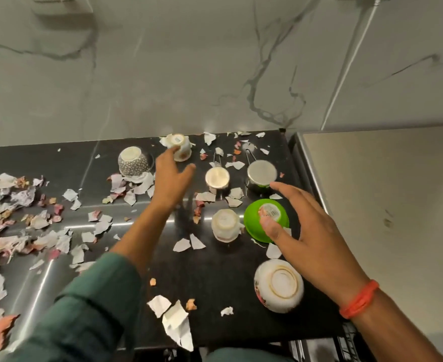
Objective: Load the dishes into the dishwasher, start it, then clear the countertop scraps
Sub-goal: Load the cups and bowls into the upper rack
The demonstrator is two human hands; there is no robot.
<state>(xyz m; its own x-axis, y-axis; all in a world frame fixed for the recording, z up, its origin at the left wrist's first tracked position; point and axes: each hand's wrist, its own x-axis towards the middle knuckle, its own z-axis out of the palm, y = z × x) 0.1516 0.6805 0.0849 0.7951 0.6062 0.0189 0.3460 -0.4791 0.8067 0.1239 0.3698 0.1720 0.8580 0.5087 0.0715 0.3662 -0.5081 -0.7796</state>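
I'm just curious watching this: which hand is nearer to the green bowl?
The right hand: its thumb lies over the upside-down green bowl, though actual contact is unclear. The left hand is off to the bowl's far left, reaching toward a white cup near the wall.

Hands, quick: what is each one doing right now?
Left hand: open, fingertips at the floral cup.
Right hand: open, thumb on the green bowl.
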